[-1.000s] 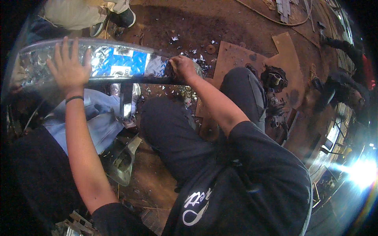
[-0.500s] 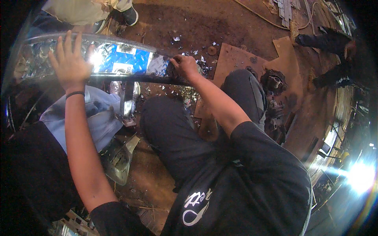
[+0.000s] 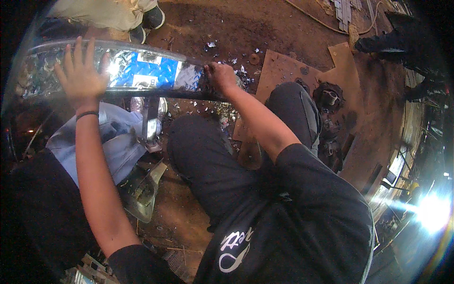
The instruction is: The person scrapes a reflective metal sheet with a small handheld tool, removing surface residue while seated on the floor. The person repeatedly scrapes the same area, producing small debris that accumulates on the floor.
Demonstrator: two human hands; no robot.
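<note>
A long curved panel (image 3: 124, 71) lies across the upper left, with a shiny silver and blue film that has a diamond-plate pattern and a dark rim. My left hand (image 3: 84, 78) rests flat on its left part, fingers spread, a dark band round the wrist. At the panel's right end, my right hand (image 3: 221, 78) is closed with its fingers curled against the surface, where the silver film (image 3: 188, 76) ends and a dark stretch begins. What the fingertips pinch, if anything, is hidden. A metal support leg (image 3: 151, 118) stands below the panel.
Pale scraps (image 3: 211, 45) litter the brown ground. A flat brown sheet (image 3: 279, 71) lies to the right, with dirty metal parts (image 3: 329, 97) on it. Another person's shoes (image 3: 153, 19) stand beyond the panel. Someone in light-blue trousers (image 3: 106, 137) is close on my left. A hose (image 3: 309, 19) curves behind.
My right hand has turned slightly at the panel's end. My left hand stays flat, shifted a little left. The shoes beyond the panel have moved right, and the dark-clothed legs at right have shifted.
</note>
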